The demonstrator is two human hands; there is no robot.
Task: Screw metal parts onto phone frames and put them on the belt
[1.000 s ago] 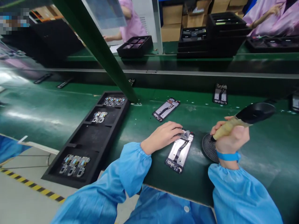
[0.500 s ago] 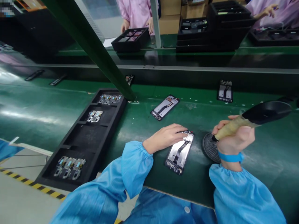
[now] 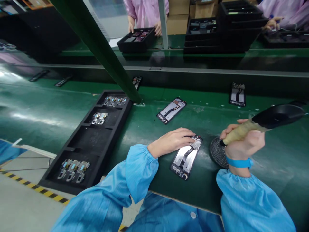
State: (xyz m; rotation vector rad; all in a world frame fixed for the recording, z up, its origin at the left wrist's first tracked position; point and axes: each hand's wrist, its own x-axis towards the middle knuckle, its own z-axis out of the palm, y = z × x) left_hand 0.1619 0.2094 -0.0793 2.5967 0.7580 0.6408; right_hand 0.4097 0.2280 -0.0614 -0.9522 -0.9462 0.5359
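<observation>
Phone frame point(image 3: 185, 158), open side up, is lying on the green belt point(image 3: 48, 109) just in front of the person, between the two hands, its long axis tilting away to the right. Any print on its boards is showing too small to read.

At the far left, yellow-and-black tape point(image 3: 36, 190) is running across the floor. Beside it a long black tray point(image 3: 89, 141) is sitting on the belt's near edge; small metal parts point(image 3: 73, 167) are filling its nearest compartment, and more are lying in the two farthest ones. A green post point(image 3: 106, 54) is slanting down to the belt at the tray's far corner.

The left hand point(image 3: 172, 141), in a blue sleeve, is lying flat with its fingers stretched out, the fingertips pressing on the frame's far end; it is not curling around anything. A second frame point(image 3: 171, 110) is lying farther back on the belt, well apart from the hand.

Right of the held frame, a round black pad point(image 3: 215, 155) is resting on the belt, just beside it. The right hand point(image 3: 241, 143), wearing a blue wrist band point(image 3: 238, 162), is closing firmly around an electric screwdriver point(image 3: 265, 120), whose tip is pointing down at the pad. A third frame point(image 3: 238, 94) is lying at the belt's far edge.

Across the line, a person in pink point(image 3: 145, 11) is holding a black box tray point(image 3: 136, 38).
</observation>
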